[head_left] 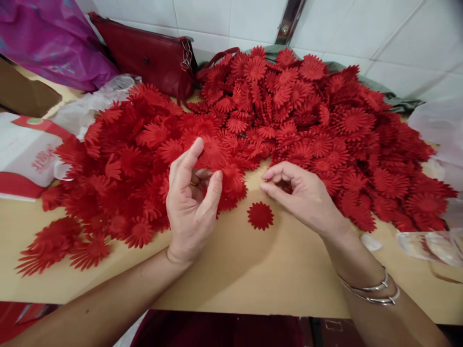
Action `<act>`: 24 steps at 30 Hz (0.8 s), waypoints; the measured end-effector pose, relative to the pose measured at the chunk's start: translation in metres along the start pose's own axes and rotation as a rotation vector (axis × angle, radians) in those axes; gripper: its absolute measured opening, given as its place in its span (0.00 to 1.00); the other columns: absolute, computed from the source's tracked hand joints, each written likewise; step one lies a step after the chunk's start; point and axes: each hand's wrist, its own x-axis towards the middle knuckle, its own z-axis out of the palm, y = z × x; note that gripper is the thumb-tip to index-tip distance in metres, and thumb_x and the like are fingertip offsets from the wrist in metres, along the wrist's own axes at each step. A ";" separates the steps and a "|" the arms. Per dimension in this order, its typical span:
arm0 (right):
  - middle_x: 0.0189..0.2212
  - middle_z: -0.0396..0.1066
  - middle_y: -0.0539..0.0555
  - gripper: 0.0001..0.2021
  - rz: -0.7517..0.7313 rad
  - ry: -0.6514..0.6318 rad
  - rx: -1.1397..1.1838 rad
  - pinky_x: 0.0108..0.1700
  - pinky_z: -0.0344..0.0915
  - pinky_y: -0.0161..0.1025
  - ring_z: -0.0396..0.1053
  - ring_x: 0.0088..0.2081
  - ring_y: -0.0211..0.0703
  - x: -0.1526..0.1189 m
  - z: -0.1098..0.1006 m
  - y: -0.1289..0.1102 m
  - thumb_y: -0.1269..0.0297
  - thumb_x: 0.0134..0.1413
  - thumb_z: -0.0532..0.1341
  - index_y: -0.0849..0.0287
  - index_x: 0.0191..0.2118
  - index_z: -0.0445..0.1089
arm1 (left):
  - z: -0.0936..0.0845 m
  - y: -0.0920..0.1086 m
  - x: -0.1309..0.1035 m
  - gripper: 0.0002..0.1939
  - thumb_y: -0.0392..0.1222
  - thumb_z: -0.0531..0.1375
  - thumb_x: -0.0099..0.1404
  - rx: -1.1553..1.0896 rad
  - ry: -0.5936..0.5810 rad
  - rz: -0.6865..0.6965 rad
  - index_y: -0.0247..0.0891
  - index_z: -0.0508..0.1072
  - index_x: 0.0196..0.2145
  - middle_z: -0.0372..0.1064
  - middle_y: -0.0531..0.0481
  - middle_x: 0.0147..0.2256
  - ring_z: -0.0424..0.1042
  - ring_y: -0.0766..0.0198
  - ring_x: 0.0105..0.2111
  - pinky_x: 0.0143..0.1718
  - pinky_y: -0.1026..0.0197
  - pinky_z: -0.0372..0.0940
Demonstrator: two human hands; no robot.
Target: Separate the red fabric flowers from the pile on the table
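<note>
My left hand (pixel 193 202) is raised over the front of the left heap of red fabric flower pieces (pixel 137 159). Its thumb and index finger stand apart, while the other fingers curl behind, one wearing a ring. Just beyond its fingertips is a blurred red flower piece (pixel 211 152); whether they touch I cannot tell. My right hand (pixel 296 193) is closed in a pinch at the near edge of the right heap of flower pieces (pixel 325 125). Anything between its fingertips is too small to make out. A single small dark red flower piece (pixel 260 215) lies flat on the table between my hands.
Behind the heaps a red handbag (pixel 152 58) leans near the tiled wall (pixel 202 17). To the left are a purple bag (pixel 54 43) and a white-and-red printed packet (pixel 29 154). Clear plastic packaging (pixel 430 246) lies at right on the wooden table (pixel 231 284).
</note>
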 end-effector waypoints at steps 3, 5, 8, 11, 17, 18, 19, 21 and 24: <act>0.24 0.70 0.46 0.07 0.005 -0.265 -0.211 0.29 0.59 0.36 0.65 0.27 0.36 -0.005 -0.005 -0.005 0.60 0.57 0.71 0.54 0.33 0.73 | -0.002 0.002 -0.001 0.34 0.40 0.66 0.67 0.136 0.044 0.143 0.55 0.64 0.68 0.55 0.50 0.69 0.65 0.50 0.61 0.60 0.51 0.65; 0.23 0.71 0.46 0.07 0.032 -0.354 -0.310 0.29 0.58 0.37 0.66 0.26 0.37 -0.008 -0.001 -0.007 0.62 0.55 0.72 0.54 0.32 0.74 | -0.003 0.004 -0.004 0.38 0.37 0.65 0.67 0.215 0.036 0.213 0.58 0.60 0.70 0.54 0.53 0.69 0.60 0.48 0.65 0.62 0.48 0.63; 0.29 0.76 0.47 0.05 0.056 -0.367 -0.168 0.33 0.62 0.38 0.71 0.30 0.39 -0.010 0.009 -0.009 0.60 0.59 0.69 0.52 0.39 0.75 | -0.004 0.006 -0.011 0.39 0.38 0.64 0.67 0.232 -0.041 0.274 0.63 0.57 0.70 0.55 0.59 0.70 0.54 0.46 0.69 0.61 0.46 0.64; 0.35 0.77 0.50 0.07 0.024 -0.322 0.131 0.39 0.67 0.39 0.73 0.37 0.41 -0.008 0.017 -0.007 0.57 0.65 0.64 0.53 0.43 0.74 | -0.004 0.008 -0.019 0.34 0.39 0.65 0.66 0.167 -0.140 0.329 0.58 0.65 0.67 0.66 0.52 0.65 0.60 0.44 0.66 0.58 0.44 0.67; 0.31 0.72 0.49 0.07 0.028 0.263 0.275 0.36 0.67 0.38 0.68 0.31 0.39 0.000 0.010 -0.001 0.56 0.66 0.63 0.52 0.41 0.71 | 0.002 0.008 -0.019 0.11 0.37 0.64 0.69 0.038 -0.401 0.113 0.46 0.83 0.48 0.79 0.47 0.45 0.75 0.58 0.46 0.52 0.56 0.70; 0.32 0.72 0.50 0.06 -0.006 0.369 0.246 0.37 0.67 0.39 0.68 0.32 0.39 0.000 0.010 -0.002 0.56 0.68 0.61 0.51 0.41 0.72 | 0.005 0.006 -0.017 0.10 0.38 0.64 0.70 -0.006 -0.395 0.022 0.45 0.83 0.47 0.79 0.48 0.44 0.76 0.61 0.45 0.50 0.59 0.71; 0.34 0.72 0.51 0.06 -0.048 0.438 0.214 0.40 0.68 0.40 0.69 0.34 0.40 0.000 0.010 -0.003 0.57 0.68 0.61 0.51 0.42 0.72 | 0.007 0.004 -0.015 0.09 0.39 0.64 0.70 -0.055 -0.372 -0.073 0.45 0.82 0.46 0.78 0.48 0.44 0.76 0.62 0.43 0.47 0.60 0.71; 0.38 0.73 0.53 0.04 -0.153 0.466 0.123 0.46 0.70 0.43 0.70 0.39 0.43 -0.003 0.011 -0.008 0.59 0.67 0.62 0.50 0.43 0.73 | 0.011 0.000 -0.011 0.10 0.40 0.67 0.68 -0.160 -0.301 -0.240 0.44 0.80 0.47 0.77 0.50 0.40 0.75 0.65 0.38 0.42 0.63 0.71; 0.43 0.72 0.55 0.06 -0.297 0.346 -0.060 0.55 0.68 0.49 0.71 0.48 0.49 -0.007 0.016 -0.014 0.61 0.60 0.68 0.50 0.43 0.75 | 0.013 -0.004 -0.007 0.16 0.41 0.71 0.62 -0.289 -0.236 -0.378 0.44 0.77 0.47 0.74 0.54 0.35 0.74 0.68 0.34 0.41 0.64 0.72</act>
